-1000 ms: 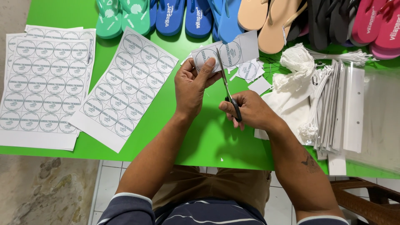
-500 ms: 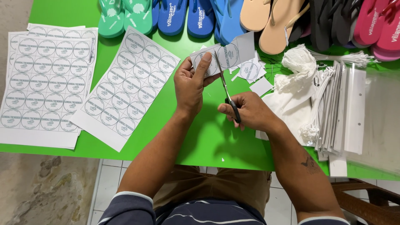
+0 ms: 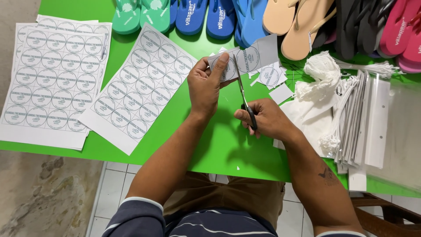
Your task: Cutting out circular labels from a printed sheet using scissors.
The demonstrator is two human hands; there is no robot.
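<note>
My left hand (image 3: 207,85) pinches a strip of paper with round printed labels (image 3: 254,56) above a green table (image 3: 223,145). My right hand (image 3: 269,119) grips a pair of black-handled scissors (image 3: 244,96), blades pointing away from me into the strip between two round labels. Small cut paper pieces (image 3: 272,78) lie on the table just beyond my right hand.
Sheets of round labels (image 3: 140,83) and a stack of them (image 3: 52,79) lie at the left. Flip-flops in green (image 3: 131,15), blue, tan, black and pink line the far edge. White string ties (image 3: 322,74) and clear plastic bags (image 3: 372,118) lie at the right.
The scissors have moved further into the strip, and my left hand has turned the strip slightly. My right hand has shifted a little toward the strip.
</note>
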